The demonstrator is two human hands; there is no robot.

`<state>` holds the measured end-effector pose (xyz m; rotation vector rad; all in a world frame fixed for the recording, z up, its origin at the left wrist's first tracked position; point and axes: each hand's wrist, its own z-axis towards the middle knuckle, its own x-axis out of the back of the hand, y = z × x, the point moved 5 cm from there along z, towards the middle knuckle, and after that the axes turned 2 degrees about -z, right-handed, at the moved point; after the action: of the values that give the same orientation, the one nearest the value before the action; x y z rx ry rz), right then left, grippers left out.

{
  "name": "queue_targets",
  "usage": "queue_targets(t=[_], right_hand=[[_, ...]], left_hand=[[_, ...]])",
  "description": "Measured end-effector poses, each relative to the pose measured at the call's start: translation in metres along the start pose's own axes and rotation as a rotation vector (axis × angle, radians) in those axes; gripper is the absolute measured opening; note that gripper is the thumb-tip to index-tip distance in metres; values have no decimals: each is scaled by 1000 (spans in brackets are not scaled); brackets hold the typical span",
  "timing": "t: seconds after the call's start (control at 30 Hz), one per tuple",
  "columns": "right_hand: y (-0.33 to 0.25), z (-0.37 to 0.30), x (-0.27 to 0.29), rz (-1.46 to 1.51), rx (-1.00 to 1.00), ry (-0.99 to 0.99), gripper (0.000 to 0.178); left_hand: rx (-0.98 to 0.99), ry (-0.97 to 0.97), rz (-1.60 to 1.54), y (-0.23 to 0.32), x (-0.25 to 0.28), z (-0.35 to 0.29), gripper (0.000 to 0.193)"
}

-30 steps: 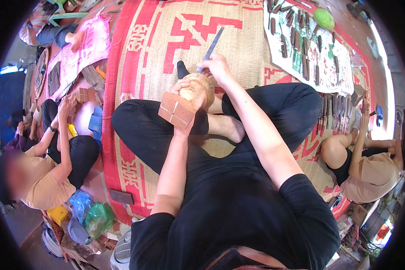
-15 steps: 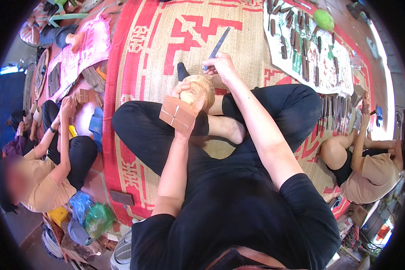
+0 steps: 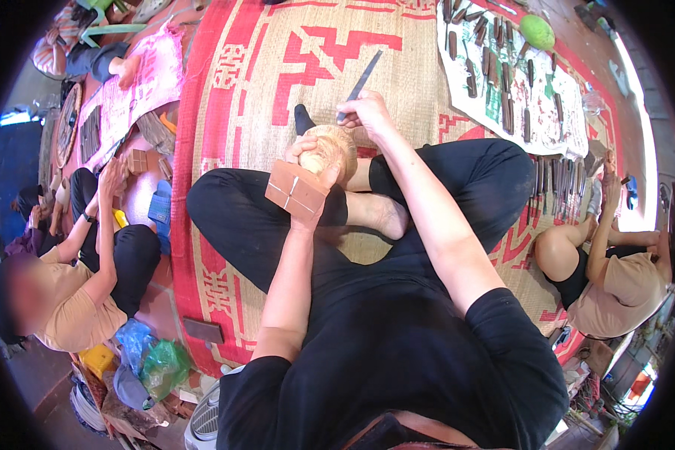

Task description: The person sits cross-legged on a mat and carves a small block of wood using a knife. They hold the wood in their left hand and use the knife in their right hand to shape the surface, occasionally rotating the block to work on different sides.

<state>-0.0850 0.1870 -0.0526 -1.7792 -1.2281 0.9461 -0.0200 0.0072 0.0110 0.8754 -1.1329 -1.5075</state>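
Above my crossed legs, my left hand [image 3: 332,178] is wrapped round a pale wooden carving [image 3: 324,156] with a rounded, ridged body. The carving is tilted, so its square reddish-brown base [image 3: 296,189], marked with a pale cross, faces me. In my right hand [image 3: 368,112] is a long, flat grey tool [image 3: 365,77] that looks like a file, gripped near its lower end and pointing up and away. The tool stays apart from the carving, just to its right. The carving's far side is hidden.
A red and tan woven mat [image 3: 225,150] lies under me. Far right, a white cloth [image 3: 457,82] bears several dark-handled tools and a green round fruit [image 3: 537,32]; more tools [image 3: 559,184] lie nearer. People sit left [image 3: 75,300] and right [image 3: 630,292]. A fan [image 3: 202,420] stands lower left.
The grey tool's tip has dipped slightly toward me and left, with my right hand shifting very little. My left hand and the carving stay as they were.
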Motion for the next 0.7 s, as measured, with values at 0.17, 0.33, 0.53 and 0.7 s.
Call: queue_targets(t=[0.17,0.33,0.53,0.7], right_hand=[[-7,-23,-9,82,54,-6,15],[6,-13,4,50,11,56,15],[-3,-28,-2,128,42,21,13],[9,-22,1,133,12,19,12]], left_hand=[[53,31,-66,1,-1,2,48],[21,22,-50,6,-2,3,48],[49,35,-84,4,-1,2,47],[68,5,47,0,1,2,47]])
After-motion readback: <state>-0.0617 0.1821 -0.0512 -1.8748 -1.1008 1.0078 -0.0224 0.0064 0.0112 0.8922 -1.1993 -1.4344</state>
